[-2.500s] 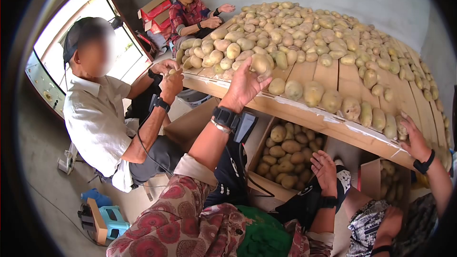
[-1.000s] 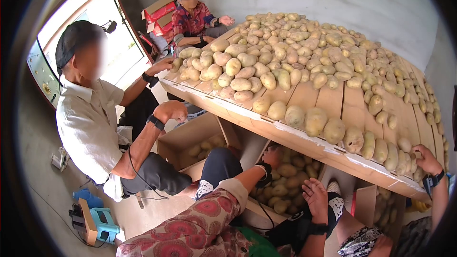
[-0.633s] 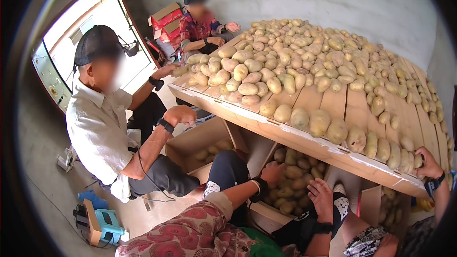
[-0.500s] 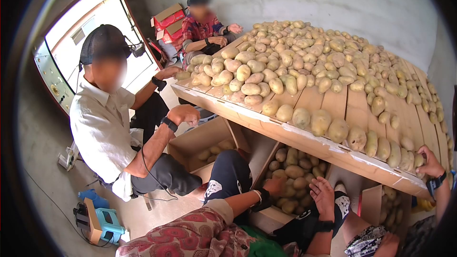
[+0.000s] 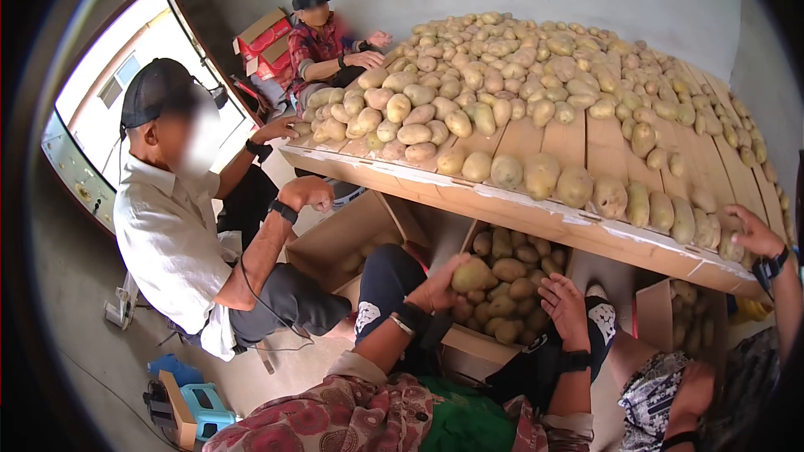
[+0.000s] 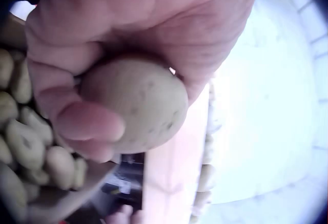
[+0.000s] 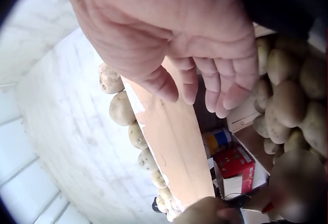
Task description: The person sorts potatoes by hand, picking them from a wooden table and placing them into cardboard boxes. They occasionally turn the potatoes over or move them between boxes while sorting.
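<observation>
My left hand [image 5: 437, 286] grips a potato [image 5: 474, 274] just over the open carton of potatoes [image 5: 481, 350] under the table. In the left wrist view, fingers and thumb curl round this pale, dark-specked potato [image 6: 146, 106], part of it hidden in the palm. My right hand [image 5: 567, 310] holds nothing; it hovers beside the carton's right side with loosely bent fingers. The right wrist view shows the right palm [image 7: 174, 34] with the fingers hanging relaxed. Along the front edge of the table runs a row of potatoes [image 5: 541, 176].
A big heap of potatoes [image 5: 519, 67] covers the plank table [image 5: 561, 138]. Left sits a person in a white shirt [image 5: 172, 226] beside another carton [image 5: 335, 230]. A second person [image 5: 318, 50] sits behind. Another person's hand [image 5: 755, 233] reaches the table's right end.
My left hand came down from the table edge into the carton and has risen slightly with a potato. The right hand has stayed nearly still. The head view shifted a little.
</observation>
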Demonstrator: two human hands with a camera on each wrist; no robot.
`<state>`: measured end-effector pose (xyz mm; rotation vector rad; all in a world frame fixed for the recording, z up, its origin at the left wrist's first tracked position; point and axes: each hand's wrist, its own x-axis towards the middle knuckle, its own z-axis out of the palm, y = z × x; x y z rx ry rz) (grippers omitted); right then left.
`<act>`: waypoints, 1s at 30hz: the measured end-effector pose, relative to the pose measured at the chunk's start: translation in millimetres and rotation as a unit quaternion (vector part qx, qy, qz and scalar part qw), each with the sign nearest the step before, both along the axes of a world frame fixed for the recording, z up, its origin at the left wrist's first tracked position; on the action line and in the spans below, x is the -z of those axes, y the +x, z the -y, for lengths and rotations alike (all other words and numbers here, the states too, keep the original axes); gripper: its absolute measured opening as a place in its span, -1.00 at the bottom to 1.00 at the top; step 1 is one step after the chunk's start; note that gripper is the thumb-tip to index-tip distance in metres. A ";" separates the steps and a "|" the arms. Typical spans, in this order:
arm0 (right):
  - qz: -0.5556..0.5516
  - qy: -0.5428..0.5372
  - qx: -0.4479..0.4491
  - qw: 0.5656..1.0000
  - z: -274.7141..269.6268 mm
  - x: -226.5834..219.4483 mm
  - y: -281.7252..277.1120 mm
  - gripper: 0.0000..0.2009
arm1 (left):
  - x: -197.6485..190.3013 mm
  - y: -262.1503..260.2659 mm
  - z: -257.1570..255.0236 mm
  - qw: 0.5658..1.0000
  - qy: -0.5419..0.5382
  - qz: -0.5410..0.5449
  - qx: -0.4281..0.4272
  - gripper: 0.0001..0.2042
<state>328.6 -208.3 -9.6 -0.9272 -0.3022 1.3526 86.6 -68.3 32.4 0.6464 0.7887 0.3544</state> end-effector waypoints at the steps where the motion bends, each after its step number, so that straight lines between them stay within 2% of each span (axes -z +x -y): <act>1: -0.004 -0.006 0.003 1.000 0.1 1.4 0.4 -0.78 | -37.1 4.8 -2.1 0.999 -0.007 0.027 -0.033 -0.48; 2: -0.004 0.000 0.001 1.000 -0.6 2.5 1.1 -0.78 | -44.3 -0.4 -18.5 0.994 -0.028 0.107 0.015 -0.45; 3: -0.003 0.010 -0.002 1.000 -0.9 3.4 2.0 -0.77 | -70.7 8.1 -21.5 0.994 0.030 0.106 -0.011 -0.44; 6: -0.010 0.018 -0.001 1.000 -1.3 6.0 2.5 -0.77 | -129.1 30.9 -40.4 0.983 0.100 0.144 -0.055 -0.44; 8: -0.005 0.010 0.004 1.000 0.8 0.9 2.3 -0.77 | -154.9 55.4 -59.4 0.974 0.115 0.174 -0.087 -0.45; 10: 0.001 0.005 0.000 1.000 -0.9 -2.6 0.5 -0.78 | -182.7 79.8 -66.4 0.954 0.216 0.183 -0.102 -0.46; 11: -0.001 0.006 0.004 1.000 -0.1 -0.6 1.8 -0.78 | -185.8 87.1 -71.9 0.952 0.221 0.183 -0.106 -0.46; 14: -0.003 0.008 0.009 1.000 0.0 -1.6 2.8 -0.78 | -186.9 100.5 -81.6 0.954 0.221 0.148 -0.139 -0.46; 16: -0.004 0.004 0.013 1.000 1.2 0.7 4.2 -0.78 | -166.4 96.2 -69.5 0.952 0.269 0.058 -0.138 -0.46; 17: -0.004 0.005 0.013 1.000 2.0 1.1 4.5 -0.78 | -155.6 90.4 -64.3 0.954 0.265 0.047 -0.133 -0.53; 18: 0.000 0.004 0.015 1.000 1.9 1.2 4.3 -0.78 | -146.5 81.6 -58.9 0.953 0.266 0.046 -0.134 -0.53; 20: 0.004 0.003 0.013 1.000 0.8 3.4 3.2 -0.77 | -130.1 56.4 -47.5 0.970 0.232 0.061 -0.030 -0.68; 21: 0.002 0.008 0.011 1.000 0.6 5.9 3.9 -0.77 | -120.6 43.9 -42.7 0.971 0.231 0.061 -0.032 -0.68; 23: 0.002 0.014 0.006 1.000 1.4 6.0 5.4 -0.76 | -100.4 16.0 -39.1 0.965 0.244 -0.054 -0.082 -0.81; 25: 0.020 -0.005 0.005 1.000 0.6 2.6 3.5 -0.76 | -63.7 -21.5 -57.3 0.932 0.312 -0.142 -0.118 -0.84; 27: 0.049 -0.024 -0.011 0.998 -1.0 5.8 0.4 -0.75 | -13.2 -61.5 -80.8 0.847 0.466 -0.213 -0.139 -0.84; 28: 0.077 -0.044 -0.023 0.996 -3.2 6.5 -0.9 -0.74 | -2.6 -74.5 -82.1 0.847 0.466 -0.211 -0.142 -0.84; 29: 0.081 -0.042 -0.023 0.996 -7.2 4.3 -4.1 -0.74 | 4.6 -85.0 -83.2 0.779 0.535 -0.297 -0.137 -0.81; 30: 0.119 -0.069 -0.065 0.988 -11.5 1.4 -10.9 -0.72 | 6.4 -91.4 -79.7 0.698 0.594 -0.378 -0.131 -0.79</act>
